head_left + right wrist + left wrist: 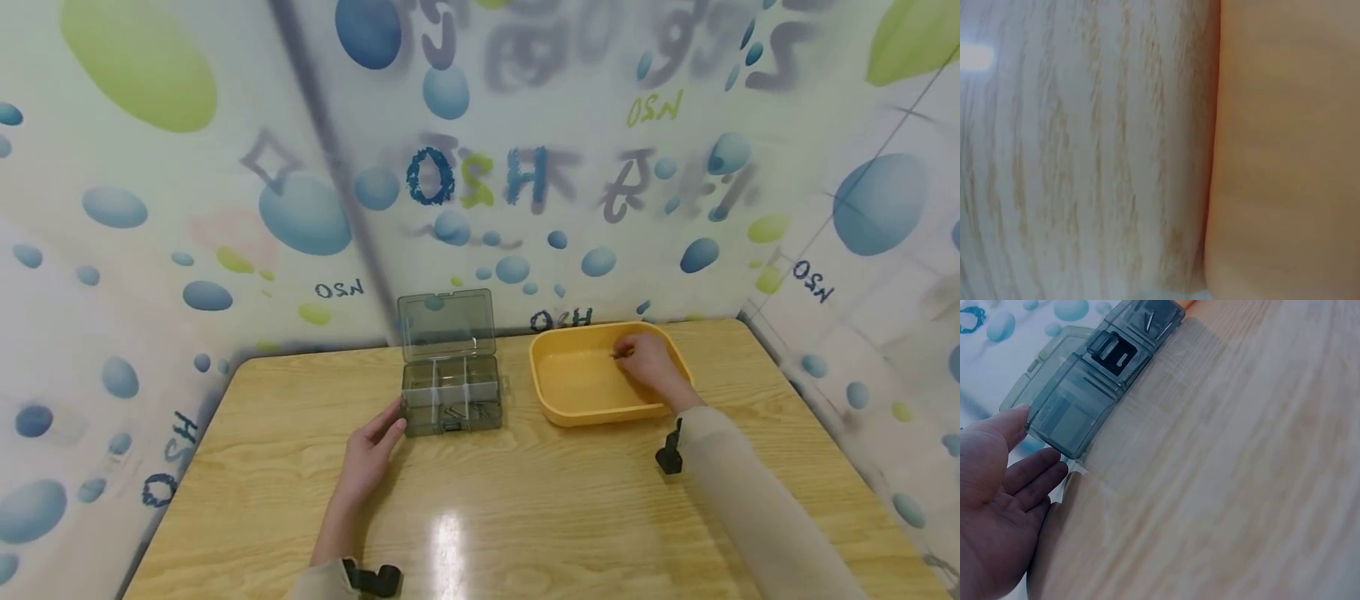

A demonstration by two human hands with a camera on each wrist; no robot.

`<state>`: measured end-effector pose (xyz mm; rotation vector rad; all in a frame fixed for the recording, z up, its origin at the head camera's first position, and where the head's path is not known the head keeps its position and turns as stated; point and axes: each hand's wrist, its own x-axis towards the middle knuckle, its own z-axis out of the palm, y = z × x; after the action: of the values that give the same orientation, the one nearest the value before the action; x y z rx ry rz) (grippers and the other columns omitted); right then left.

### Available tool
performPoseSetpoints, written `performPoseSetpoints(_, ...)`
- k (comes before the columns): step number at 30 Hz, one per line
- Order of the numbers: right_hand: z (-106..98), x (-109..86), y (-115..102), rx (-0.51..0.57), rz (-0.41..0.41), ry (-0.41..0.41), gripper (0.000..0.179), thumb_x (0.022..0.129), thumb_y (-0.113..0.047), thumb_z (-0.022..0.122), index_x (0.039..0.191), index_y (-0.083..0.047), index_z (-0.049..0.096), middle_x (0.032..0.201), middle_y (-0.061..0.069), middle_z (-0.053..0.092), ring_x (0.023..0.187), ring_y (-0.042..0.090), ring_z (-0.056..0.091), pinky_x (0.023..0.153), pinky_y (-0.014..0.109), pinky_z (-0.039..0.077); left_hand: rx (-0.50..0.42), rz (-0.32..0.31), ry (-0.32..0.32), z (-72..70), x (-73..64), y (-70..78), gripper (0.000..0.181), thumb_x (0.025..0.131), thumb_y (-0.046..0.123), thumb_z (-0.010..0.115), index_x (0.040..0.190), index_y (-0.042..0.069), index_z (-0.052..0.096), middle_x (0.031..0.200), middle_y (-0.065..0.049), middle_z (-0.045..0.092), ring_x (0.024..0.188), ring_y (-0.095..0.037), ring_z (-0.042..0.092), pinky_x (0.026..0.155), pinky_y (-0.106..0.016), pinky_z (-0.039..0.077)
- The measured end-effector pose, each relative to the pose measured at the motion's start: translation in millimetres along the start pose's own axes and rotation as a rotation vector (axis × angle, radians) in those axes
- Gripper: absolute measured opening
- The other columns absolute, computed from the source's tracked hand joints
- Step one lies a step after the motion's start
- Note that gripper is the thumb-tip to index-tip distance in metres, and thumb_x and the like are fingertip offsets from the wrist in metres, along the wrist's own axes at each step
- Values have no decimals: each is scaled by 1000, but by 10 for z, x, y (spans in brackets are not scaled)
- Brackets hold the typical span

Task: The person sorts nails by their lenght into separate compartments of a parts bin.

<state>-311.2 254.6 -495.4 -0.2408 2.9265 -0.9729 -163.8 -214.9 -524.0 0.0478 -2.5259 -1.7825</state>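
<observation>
Small dark piece: it [618, 356] is at the fingertips of the right hand, above the tray floor; its exact form is too small to tell.
Right hand: this hand [647, 358] is inside the tray, its fingers curled and, as it appears, pinching the piece; the right wrist view does not show the grip.
Yellow tray: it [570, 379] lies flat on the bench, to the right of the box and apart from it.
Step in hand: I judge it is the picking of one piece from the tray.
Next move: it calls for a firm pinch and a lift clear of the tray rim.
Grey box: it [420, 421] has the lid [448, 321] raised behind; metal pieces [455, 412] lie toward its front.
Left hand: this hand [372, 446] touches the box's left side, fingers loose, not closed around it.
Bench: wooden [525, 517], under everything.
</observation>
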Motion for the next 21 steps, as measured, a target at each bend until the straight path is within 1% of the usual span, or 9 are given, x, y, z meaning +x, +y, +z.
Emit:
performPoseSetpoints(4,-4,-7,-6,-8,40,-24,14,92,3,70,103,9,74,104,21,71,95,33,59,91,51,53,-1,-39,-8,2,12,45,45,106,20,61,148,6,55,152,-9,51,143,-23,43,111,-22,36)
performPoseSetpoints(6,-7,-11,-8,-16,44,-27,13,92,2,70,102,9,75,102,21,72,94,33,61,90,50,55,-2,-58,-11,4,15,69,45,106,16,60,149,5,53,152,-10,50,144,-25,42,112,-23,35)
performPoseSetpoints(9,-10,-13,-4,-21,37,-22,12,91,2,71,99,9,76,99,20,73,93,33,63,88,49,56,-10,-66,-10,7,16,77,44,106,14,60,149,4,53,152,-12,50,143,-26,43,107,-16,37)
performPoseSetpoints(11,-12,-10,-2,-29,26,-19,11,91,2,72,98,9,76,96,19,74,92,33,64,86,48,56,-10,-57,-7,8,18,61,44,106,16,60,149,6,54,152,-11,51,142,-24,44,102,-9,37)
performPoseSetpoints(13,-14,-12,-4,-27,31,-21,11,90,1,73,97,9,76,95,19,74,92,33,64,86,48,56,-15,-45,-3,9,21,34,44,106,19,61,148,8,56,151,-9,53,141,-22,45,99,-5,37)
performPoseSetpoints(17,-18,-17,-10,-17,36,-34,11,91,1,73,98,9,76,95,18,74,91,33,64,87,48,56,-17,-22,8,11,26,-17,45,105,23,62,147,9,57,150,-8,54,140,-20,46,100,-6,37)
performPoseSetpoints(21,-16,-24,-14,0,26,-48,10,90,1,73,97,8,76,93,17,74,89,32,63,85,47,56,-16,-14,16,11,24,-34,45,105,23,63,147,8,57,150,-8,54,140,-21,46,101,-7,37)
